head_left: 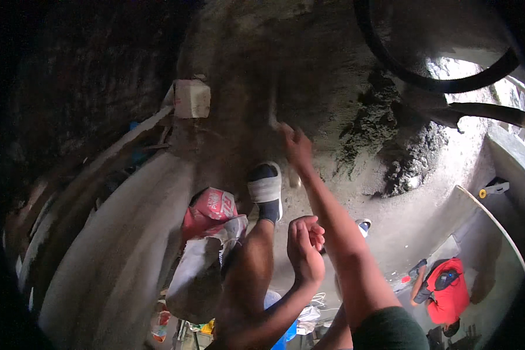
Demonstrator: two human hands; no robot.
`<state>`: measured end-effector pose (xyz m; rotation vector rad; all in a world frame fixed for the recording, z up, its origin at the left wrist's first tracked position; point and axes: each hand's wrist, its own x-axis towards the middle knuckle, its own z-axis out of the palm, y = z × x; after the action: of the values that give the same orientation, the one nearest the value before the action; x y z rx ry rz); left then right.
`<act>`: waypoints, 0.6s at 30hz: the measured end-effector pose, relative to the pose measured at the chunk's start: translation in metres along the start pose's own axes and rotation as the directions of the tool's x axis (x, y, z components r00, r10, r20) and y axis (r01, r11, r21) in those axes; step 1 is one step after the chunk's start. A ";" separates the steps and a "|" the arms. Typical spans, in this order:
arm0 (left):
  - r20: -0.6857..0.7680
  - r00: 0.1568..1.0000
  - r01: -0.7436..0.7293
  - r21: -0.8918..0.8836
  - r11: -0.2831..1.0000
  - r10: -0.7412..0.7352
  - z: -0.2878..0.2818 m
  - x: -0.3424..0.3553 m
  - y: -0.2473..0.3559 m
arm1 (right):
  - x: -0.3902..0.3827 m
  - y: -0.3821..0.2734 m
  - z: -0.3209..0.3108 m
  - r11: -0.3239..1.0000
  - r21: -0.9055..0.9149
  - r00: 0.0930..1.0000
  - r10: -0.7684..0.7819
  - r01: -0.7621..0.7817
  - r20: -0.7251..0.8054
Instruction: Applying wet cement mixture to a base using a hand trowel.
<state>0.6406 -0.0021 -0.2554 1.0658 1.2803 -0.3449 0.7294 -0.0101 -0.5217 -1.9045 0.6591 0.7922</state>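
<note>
My right hand (296, 146) reaches forward over rough grey concrete (233, 81), its fingers closed on a narrow pale tool (273, 108), probably edge-on and too dim to make out fully. My left hand (305, 245) is raised lower in the view with fingers loosely curled and nothing visible in them. My foot in a white-strapped sandal (263, 185) is planted beside a torn red-and-white sack (212, 214). Wet mortar heaps (376, 111) lie to the right of my right hand.
A pale block (191, 98) and long boards (122, 146) lie left. A black hose loop (414, 81) and a dark bar (490, 114) are upper right. A yellow-and-white tool (494, 188) rests at right. A person in red (449, 291) crouches below, near a curved pale edge (496, 221).
</note>
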 end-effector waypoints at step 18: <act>0.104 0.991 0.083 -0.024 0.996 -0.080 0.027 -0.007 -0.013 | 0.008 0.146 -0.091 0.961 0.264 0.938 0.166 -0.084 -0.305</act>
<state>0.6454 -0.0330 -0.2568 0.9617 1.2353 -0.4375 0.6517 -0.1542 -0.5764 -1.7879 1.0437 0.4475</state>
